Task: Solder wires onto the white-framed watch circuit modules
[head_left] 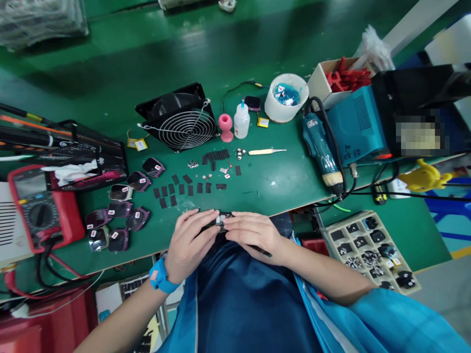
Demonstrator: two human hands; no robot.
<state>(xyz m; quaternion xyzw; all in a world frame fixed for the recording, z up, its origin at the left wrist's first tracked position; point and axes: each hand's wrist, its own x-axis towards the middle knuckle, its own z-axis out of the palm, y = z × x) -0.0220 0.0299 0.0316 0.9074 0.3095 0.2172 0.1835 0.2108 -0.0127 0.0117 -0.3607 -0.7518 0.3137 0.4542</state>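
My left hand and my right hand meet at the front edge of the bench. Between their fingertips is a small dark electronic part with a light grey piece on it; the fingers cover most of it. A thin black tool pokes out below my right palm, its kind hidden. Both hands are closed, the left gripping the part from its left side. Just beyond them lie rows of small black rectangular pads. To the left sit several smartwatch cases in purple and pale frames, most with a small white-and-red label.
Behind the pads stand a black fan, a pink holder, a white bottle and a white tub. An electric screwdriver rests at right, near a parts tray. A red multimeter is at left.
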